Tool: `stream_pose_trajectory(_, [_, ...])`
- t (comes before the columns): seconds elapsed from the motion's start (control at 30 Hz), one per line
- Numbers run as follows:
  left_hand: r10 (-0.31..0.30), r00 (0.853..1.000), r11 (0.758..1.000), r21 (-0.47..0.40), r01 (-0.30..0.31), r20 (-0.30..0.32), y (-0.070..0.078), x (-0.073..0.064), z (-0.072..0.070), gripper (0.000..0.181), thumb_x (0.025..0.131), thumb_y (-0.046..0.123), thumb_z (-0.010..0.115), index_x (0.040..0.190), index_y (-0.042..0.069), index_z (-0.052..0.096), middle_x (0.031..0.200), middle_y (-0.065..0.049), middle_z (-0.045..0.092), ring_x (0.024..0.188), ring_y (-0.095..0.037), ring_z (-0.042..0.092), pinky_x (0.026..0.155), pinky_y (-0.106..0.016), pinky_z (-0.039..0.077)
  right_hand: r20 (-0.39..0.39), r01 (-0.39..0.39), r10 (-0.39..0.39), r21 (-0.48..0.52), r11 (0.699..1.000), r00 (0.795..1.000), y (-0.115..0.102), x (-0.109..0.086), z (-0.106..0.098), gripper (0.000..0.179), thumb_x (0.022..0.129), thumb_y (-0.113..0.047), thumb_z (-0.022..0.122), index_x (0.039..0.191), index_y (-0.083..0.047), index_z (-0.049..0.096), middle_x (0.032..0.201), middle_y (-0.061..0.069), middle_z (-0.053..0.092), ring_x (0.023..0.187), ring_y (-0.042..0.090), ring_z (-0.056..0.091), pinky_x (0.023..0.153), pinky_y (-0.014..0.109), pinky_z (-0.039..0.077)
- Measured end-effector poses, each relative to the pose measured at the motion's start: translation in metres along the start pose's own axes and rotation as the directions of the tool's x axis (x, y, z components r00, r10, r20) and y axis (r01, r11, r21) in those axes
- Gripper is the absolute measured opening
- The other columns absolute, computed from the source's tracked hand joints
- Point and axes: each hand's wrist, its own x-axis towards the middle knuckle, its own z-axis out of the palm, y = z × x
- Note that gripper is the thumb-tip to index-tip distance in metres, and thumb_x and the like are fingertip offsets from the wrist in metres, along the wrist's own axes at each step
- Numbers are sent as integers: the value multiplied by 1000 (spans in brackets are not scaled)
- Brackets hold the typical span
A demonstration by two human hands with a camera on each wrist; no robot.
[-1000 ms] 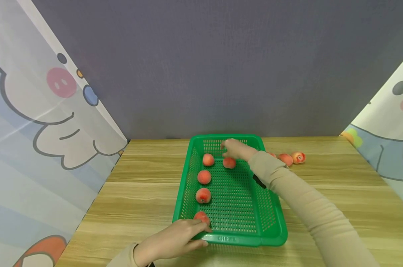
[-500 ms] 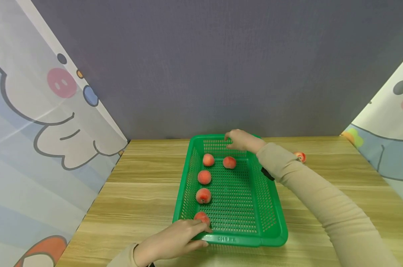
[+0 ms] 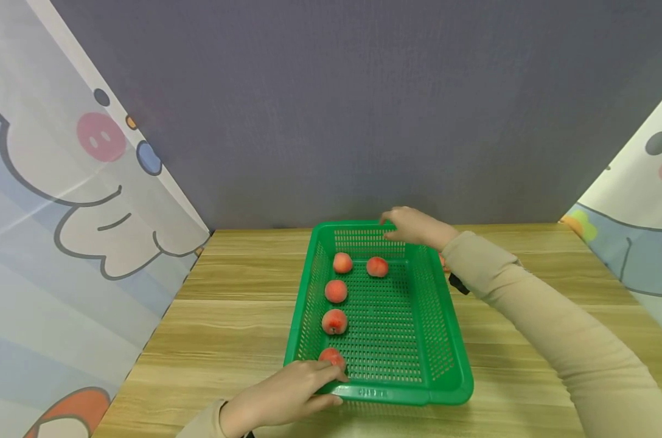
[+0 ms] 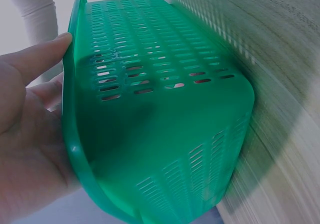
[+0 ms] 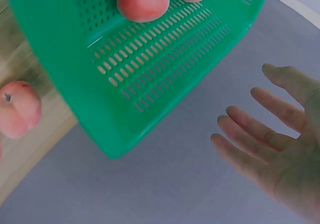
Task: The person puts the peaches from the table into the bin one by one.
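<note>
A green plastic basket (image 3: 457, 356) with slotted walls holds several peaches. They form a column along its left side, from a far peach (image 3: 342, 263) to a near peach (image 3: 331, 356) partly covered by my left fingers. Another peach (image 3: 377, 267) sits right of the far one. My left hand (image 3: 284, 389) grips the near rim at its left end; the left wrist view shows the thumb (image 4: 42, 56) at the rim's edge. My right hand (image 3: 415, 226) is over the basket's far right corner, holding nothing, fingers spread and slightly bent in the right wrist view.
Outside the basket's right wall lies a peach (image 5: 19, 109), mostly hidden behind the right sleeve (image 3: 484, 258) in the head view. The wooden table (image 3: 227, 292) meets a grey wall (image 3: 331, 121) just behind the basket. Cartoon-print sheets (image 3: 46, 243) hang at both sides.
My right hand has left the peach at the far middle and moved up and right over the far rim. The left hand and the basket stay put.
</note>
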Motion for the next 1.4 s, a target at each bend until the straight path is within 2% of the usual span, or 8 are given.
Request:
stream_pose_trajectory(0.4, [-9, 1000, 1000, -3, 9, -1, 0, 0, -1, 28, 91, 31, 47, 109, 12, 56, 101, 6, 61, 93, -3, 56, 74, -19, 45, -79, 14, -10, 51, 999, 997, 25, -24, -6, 33, 87, -14, 57, 114, 4, 53, 116, 22, 52, 108, 38, 46, 89, 48, 38])
stream_pose_trajectory(0.67, [-6, 1000, 1000, 13, 6, -8, 0, 1, -3, 27, 91, 30, 49, 109, 12, 57, 101, 6, 61, 93, -3, 56, 75, -17, 45, -120, -10, 19, 75, 997, 993, 41, -35, -4, 32, 87, -11, 56, 113, 6, 53, 114, 24, 53, 111, 42, 42, 90, 51, 35])
stream_pose_trajectory(0.9, [-1, 1000, 1000, 9, 1, -10, 0, 1, -2, 27, 91, 30, 48, 108, 11, 57, 101, 5, 61, 93, -3, 56, 76, -19, 45, -165, -29, 44, 93, 995, 985, 54, -40, 3, 32, 87, -11, 55, 112, 10, 53, 108, 26, 54, 100, 39, 50, 83, 48, 42])
stream_pose_trajectory(1.2, [-4, 1000, 1000, -4, 4, -8, 0, 0, -2, 27, 91, 31, 48, 108, 12, 56, 100, 5, 61, 93, -3, 56, 76, -18, 45, -201, -121, 138, 95, 988, 970, 77, -46, 17, 33, 88, -10, 52, 111, 13, 51, 108, 30, 52, 99, 43, 48, 82, 51, 41])
stream_pose_trajectory(1.4, [-12, 1000, 1000, -6, 12, 1, 2, 0, -2, 27, 91, 31, 47, 109, 12, 56, 102, 5, 61, 94, -4, 56, 77, -20, 45, -186, -141, 160, 108, 984, 970, 92, -49, 29, 31, 86, -7, 51, 109, 15, 51, 105, 33, 52, 97, 46, 48, 80, 52, 41])
